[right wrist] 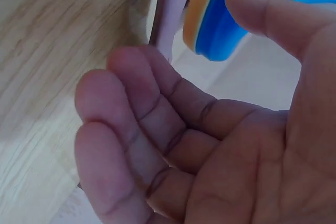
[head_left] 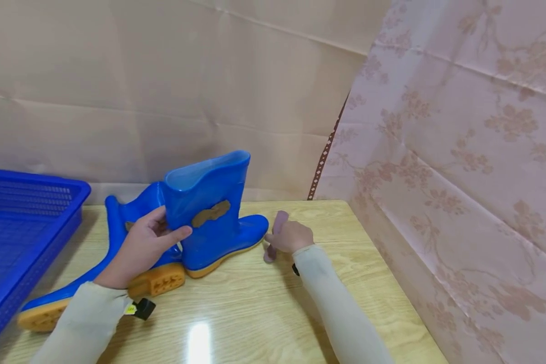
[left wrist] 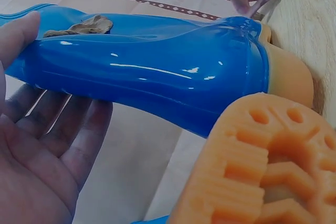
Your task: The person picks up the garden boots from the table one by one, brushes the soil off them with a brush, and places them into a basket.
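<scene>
Head view gives me one blue basket [head_left: 50, 237] at the left edge of the table [head_left: 264, 313]; what I can see of its mesh floor holds nothing, though part of it runs out of frame; I count two blue boots with tan soles, one upright [head_left: 211, 212] and one lying on its side [head_left: 118, 253] just behind and left of it, the two touching; the upright boot carries one brown patch [head_left: 211, 213] on its shaft, and a second such patch shows faintly on the lying one; my left hand [head_left: 141, 247] rests against the upright boot's shaft, thumb laid across the front, fingers behind; in the left wrist view those fingers lie nearly straight and spread under the blue rubber, so the hand is cradling rather than clenching; my right hand [head_left: 291, 235] sits on the table just off the upright boot's toe, touching one mauve tool [head_left: 275, 237] that stands between hand and toe; in the right wrist view the fingers [right wrist: 136, 129] are loosely bent, palm bare, with the tool's end at the fingertips; I cannot tell whether they grip it; plain beige and flowered cloths hang behind and to the right.
</scene>
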